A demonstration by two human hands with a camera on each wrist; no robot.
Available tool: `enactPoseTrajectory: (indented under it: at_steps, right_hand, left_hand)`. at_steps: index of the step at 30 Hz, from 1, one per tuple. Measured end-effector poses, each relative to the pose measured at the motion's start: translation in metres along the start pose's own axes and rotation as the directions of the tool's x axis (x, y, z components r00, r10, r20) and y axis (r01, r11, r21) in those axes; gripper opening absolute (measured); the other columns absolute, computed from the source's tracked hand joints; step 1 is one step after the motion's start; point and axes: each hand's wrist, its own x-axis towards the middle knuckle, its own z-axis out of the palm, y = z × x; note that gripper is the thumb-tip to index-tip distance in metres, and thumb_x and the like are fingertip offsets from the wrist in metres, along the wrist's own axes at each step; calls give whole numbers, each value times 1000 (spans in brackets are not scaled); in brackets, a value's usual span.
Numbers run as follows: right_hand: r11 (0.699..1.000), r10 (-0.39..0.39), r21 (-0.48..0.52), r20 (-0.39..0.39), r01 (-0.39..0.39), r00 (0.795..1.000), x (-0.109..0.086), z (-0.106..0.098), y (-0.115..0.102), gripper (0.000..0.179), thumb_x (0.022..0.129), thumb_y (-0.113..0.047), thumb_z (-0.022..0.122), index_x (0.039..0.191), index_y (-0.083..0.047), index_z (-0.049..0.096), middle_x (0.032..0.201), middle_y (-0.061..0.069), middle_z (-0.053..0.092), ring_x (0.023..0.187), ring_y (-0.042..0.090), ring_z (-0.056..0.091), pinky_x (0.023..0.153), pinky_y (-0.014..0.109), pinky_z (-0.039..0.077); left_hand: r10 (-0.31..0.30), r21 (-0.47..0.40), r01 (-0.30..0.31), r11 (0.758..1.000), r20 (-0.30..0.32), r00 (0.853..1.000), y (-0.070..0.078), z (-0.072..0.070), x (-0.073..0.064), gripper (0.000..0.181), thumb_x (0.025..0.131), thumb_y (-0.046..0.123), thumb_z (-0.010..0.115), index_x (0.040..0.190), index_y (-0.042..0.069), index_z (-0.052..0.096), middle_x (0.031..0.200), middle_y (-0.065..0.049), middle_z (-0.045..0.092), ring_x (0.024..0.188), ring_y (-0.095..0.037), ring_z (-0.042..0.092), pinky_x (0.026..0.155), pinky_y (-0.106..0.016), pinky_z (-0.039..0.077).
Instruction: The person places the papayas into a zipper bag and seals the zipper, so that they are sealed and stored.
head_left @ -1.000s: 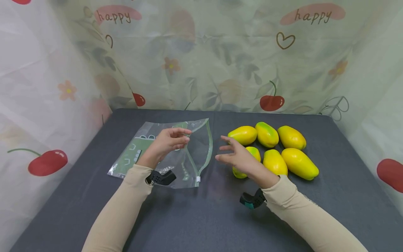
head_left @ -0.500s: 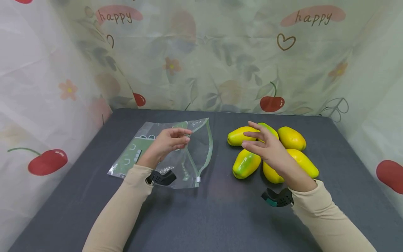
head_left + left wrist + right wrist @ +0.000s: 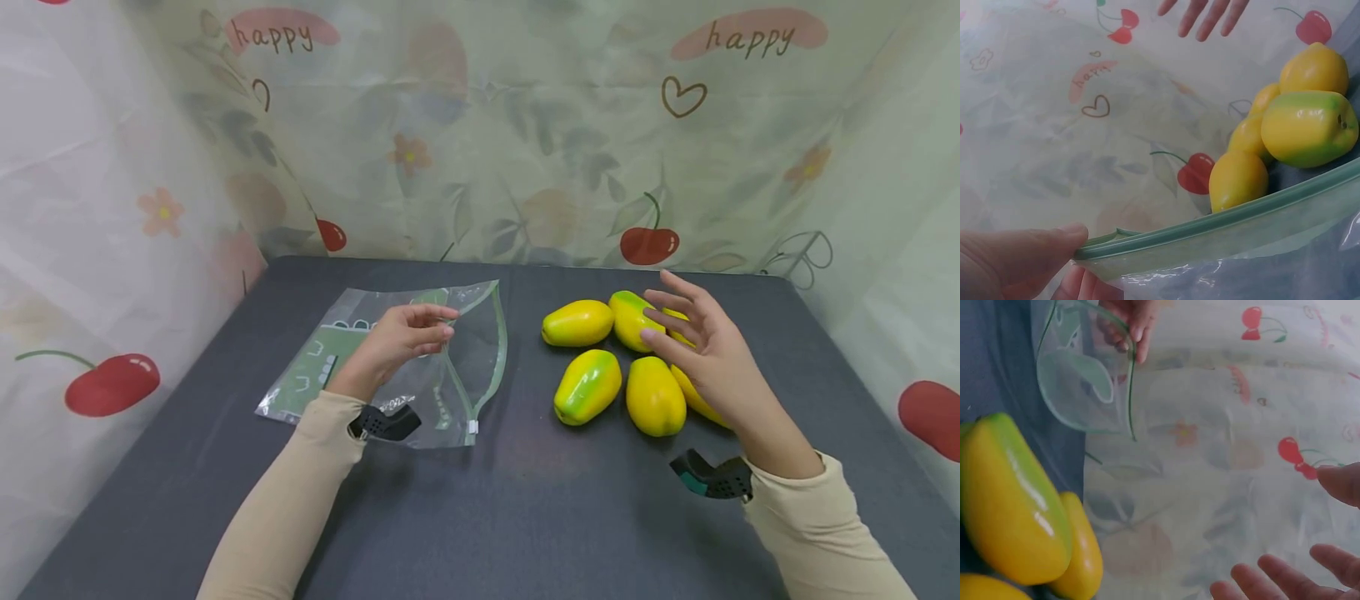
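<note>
My left hand (image 3: 393, 346) pinches one lip of a clear zip bag (image 3: 315, 367) between thumb and fingers. The bag lies flat at its green-printed end, its mouth spread toward the right. In the left wrist view the green zip strip (image 3: 1222, 222) runs from my thumb (image 3: 1054, 240). Several yellow fruits with green patches, mango-like in shape, lie to the right in two rows, among them a greener front one (image 3: 587, 387) and a back-left one (image 3: 577, 323). Over the right end of the group hovers my right hand (image 3: 712, 358), fingers spread and holding nothing; it partly hides two fruits.
A dark cloth-covered table (image 3: 525, 525) carries everything. A printed curtain (image 3: 487, 167) closes off its back and both sides. The bag's white slider (image 3: 472, 427) sits at the near corner of the mouth.
My right hand has moved rightward from beside the bag mouth, across the fruits to their right end, uncovering the front-left ones. My left hand and the bag have stayed put.
</note>
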Motion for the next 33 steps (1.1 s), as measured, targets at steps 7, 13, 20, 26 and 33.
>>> enactPoseTrajectory:
  at_steps: [7, 13, 20, 26, 33]
  right_hand:
    - [996, -40, -78, -102, 32, 994, -10, 0, 20, 68, 96, -15, 61, 153, -23, 26, 146, 16, 40, 134, 21, 45, 95, 7, 41]
    - [988, -25, -157, -135, 3, 991, -18, 4, 34, 67, 96, -23, 62, 153, -22, 26, 149, 16, 38, 136, 31, 39, 105, 15, 37]
    - [975, 39, -213, -90, -57, 995, -25, 9, 55, 72, 95, -24, 63, 154, -12, 22, 153, 21, 32, 139, 42, 31, 107, 62, 28]
    - [956, 82, -278, -40, -90, 996, -30, 12, 66, 73, 95, -24, 64, 151, 0, 24, 152, 25, 30, 137, 49, 30, 105, 64, 31]
    - [924, 130, -360, -17, -127, 991, -32, 15, 76, 76, 94, -32, 64, 152, -4, 25, 147, 30, 34, 132, 50, 35, 101, 64, 34]
  left_hand:
    - [-6, -20, 6, 1000, -1, 1000, -1, 1, 0, 37, 93, 10, 64, 128, 2, 59, 110, -2, 63, 93, -15, 61, 84, -27, 52]
    - [11, -21, -11, 1000, 1, 1000, -4, 2, 1, 37, 93, 9, 64, 129, -1, 57, 107, -5, 63, 87, -12, 61, 81, -26, 53]
    - [-5, -24, 4, 1000, -15, 1000, -4, 1, 1, 33, 94, 8, 63, 126, 2, 60, 116, -13, 60, 89, -12, 61, 81, -26, 52]
    - [9, -32, -9, 999, -11, 1000, -2, 1, -2, 34, 93, 9, 64, 126, 2, 60, 109, -7, 63, 87, -12, 61, 81, -26, 53]
    - [20, -44, -21, 999, -6, 1000, -1, 0, -3, 37, 93, 9, 64, 128, -1, 58, 97, 2, 63, 84, -11, 61, 81, -26, 53]
